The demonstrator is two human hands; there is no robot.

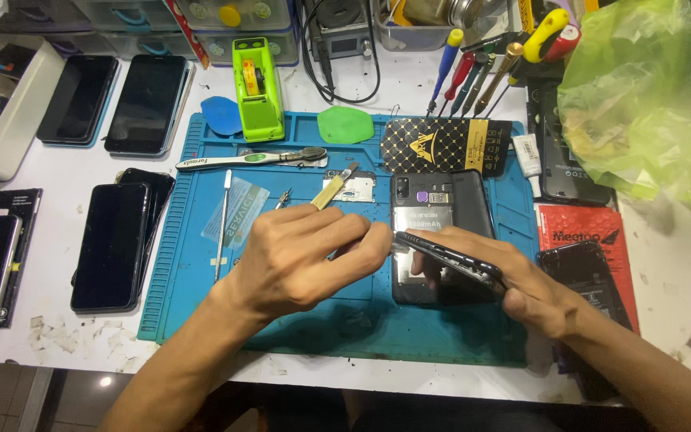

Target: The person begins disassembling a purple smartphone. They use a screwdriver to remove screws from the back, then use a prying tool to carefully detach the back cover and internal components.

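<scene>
My right hand [513, 288] holds a black phone frame [453, 260] tilted up on its edge above an opened phone body [433, 212] that lies on the blue work mat [201, 296]. My left hand [301, 256] pinches a thin tool with a yellow handle [331, 192]; its fingertips meet the left end of the tilted frame. Beside the opened phone lies a black back cover [473, 200].
Several black phones [112, 244] lie on the white table left of the mat. A green tape dispenser [256, 78], a toothbrush [249, 158], blue and green picks and a black-and-gold box [445, 144] sit at the mat's far edge. Screwdrivers [473, 72] and a green plastic bag [641, 96] are at the back right.
</scene>
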